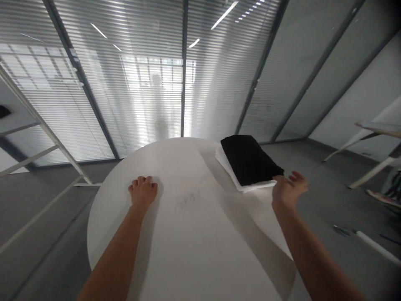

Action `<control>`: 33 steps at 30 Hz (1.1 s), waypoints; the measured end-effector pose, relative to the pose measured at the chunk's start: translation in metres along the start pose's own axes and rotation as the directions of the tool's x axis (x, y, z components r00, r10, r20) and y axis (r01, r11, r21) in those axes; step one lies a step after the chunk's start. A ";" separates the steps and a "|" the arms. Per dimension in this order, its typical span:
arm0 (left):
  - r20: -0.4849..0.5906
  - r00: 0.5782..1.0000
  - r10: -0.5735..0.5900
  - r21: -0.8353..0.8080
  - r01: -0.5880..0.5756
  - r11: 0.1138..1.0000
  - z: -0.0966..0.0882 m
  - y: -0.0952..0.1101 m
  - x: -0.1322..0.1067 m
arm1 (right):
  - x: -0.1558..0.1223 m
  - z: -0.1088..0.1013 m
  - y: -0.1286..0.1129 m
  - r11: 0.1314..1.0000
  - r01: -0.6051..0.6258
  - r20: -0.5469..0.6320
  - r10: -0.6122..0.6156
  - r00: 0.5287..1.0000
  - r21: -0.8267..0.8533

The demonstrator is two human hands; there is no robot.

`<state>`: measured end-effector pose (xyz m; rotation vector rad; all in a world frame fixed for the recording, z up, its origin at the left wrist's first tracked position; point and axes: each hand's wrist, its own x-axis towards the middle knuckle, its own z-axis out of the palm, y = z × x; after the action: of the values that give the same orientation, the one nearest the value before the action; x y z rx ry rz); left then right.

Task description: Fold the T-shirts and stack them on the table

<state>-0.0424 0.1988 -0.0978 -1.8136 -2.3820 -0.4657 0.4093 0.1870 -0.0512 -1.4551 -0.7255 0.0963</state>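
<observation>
The left hand [143,191] lies palm-down on the round white tabletop [191,255], fingers lightly curled and holding nothing. The right hand [290,190] is open with its fingers spread, also empty, its fingertips at the near corner of a white folded sheet [230,165]. A folded black cloth [250,160] sits on that sheet, toward the tabletop's far edge.
</observation>
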 end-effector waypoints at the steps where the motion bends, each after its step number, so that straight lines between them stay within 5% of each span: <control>1: -0.006 1.000 0.007 -0.010 -0.007 1.000 -0.001 0.000 -0.001 | -0.010 0.000 -0.004 0.983 0.164 -0.018 -0.166 0.986 -0.079; 5: -0.026 0.998 0.050 -0.082 -0.052 0.995 -0.005 0.006 -0.013 | -0.047 0.007 -0.024 0.864 0.500 0.385 -0.444 0.809 -0.053; 10: -0.015 0.974 0.226 -0.192 -0.224 0.955 -0.019 0.025 -0.047 | -0.083 0.018 -0.045 0.733 0.664 0.803 -0.482 0.350 0.150; 13: 0.019 0.948 0.317 -0.183 -0.309 0.933 -0.033 0.033 -0.076 | -0.100 0.016 -0.047 0.629 0.768 0.884 -0.419 0.206 0.119; 15: 0.065 0.935 0.349 -0.161 -0.336 0.928 -0.042 0.034 -0.095 | -0.110 0.011 -0.042 0.545 0.836 0.915 -0.363 0.177 0.055; 19: 0.150 0.934 0.324 -0.100 -0.311 0.945 -0.047 0.025 -0.126 | -0.135 -0.001 -0.021 0.422 0.905 0.939 -0.282 0.195 -0.062; 24: 0.164 0.933 0.319 -0.011 -0.322 0.947 -0.031 0.012 -0.145 | -0.156 -0.010 0.001 0.435 0.895 0.968 -0.170 0.186 -0.096; 33: 0.138 0.935 0.326 -0.031 -0.325 0.945 -0.027 0.009 -0.145 | -0.156 -0.009 0.002 0.442 0.892 0.964 -0.185 0.191 -0.092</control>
<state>0.0046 0.0591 -0.1102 -2.2579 -2.0956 -0.3164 0.2920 0.1046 -0.1135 -1.5983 -2.4775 -0.0870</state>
